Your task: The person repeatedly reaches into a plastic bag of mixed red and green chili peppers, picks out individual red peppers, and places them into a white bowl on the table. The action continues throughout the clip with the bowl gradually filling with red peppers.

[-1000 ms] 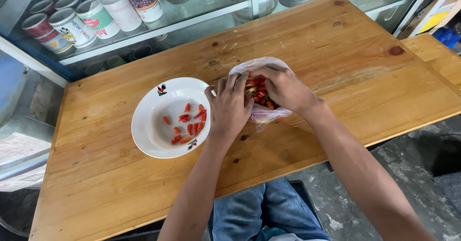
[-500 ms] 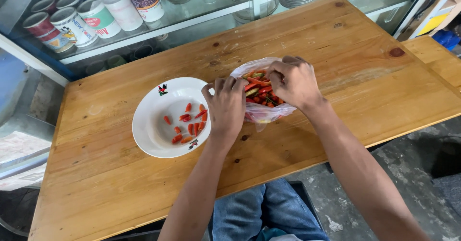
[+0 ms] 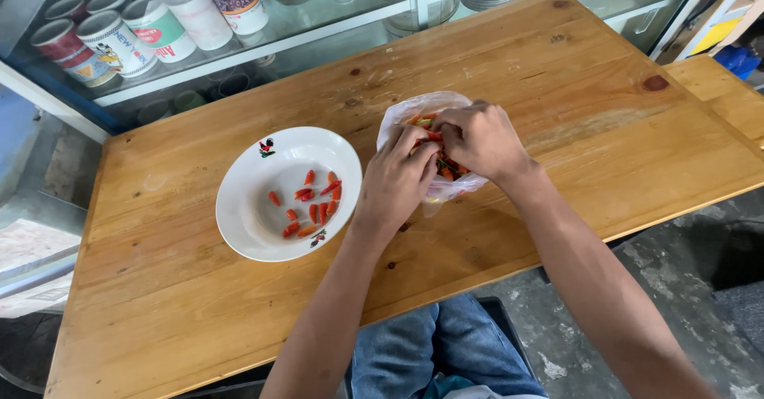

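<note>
Flanking the hands' chilli bag (image 3: pixel 414 108): white bowl (image 3: pixel 263 208) left, mugs (image 3: pixel 159 25) behind.

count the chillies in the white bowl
About 10, though some touch and may hide others. All lie loose in the right half of the bowl: one chilli apart at the left, the rest clustered nearer the left hand.

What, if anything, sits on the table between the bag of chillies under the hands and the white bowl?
Nothing visible. The left hand and right hand are both in the plastic bag of chillies; only bare wooden table separates it from the white bowl beside it.
</note>
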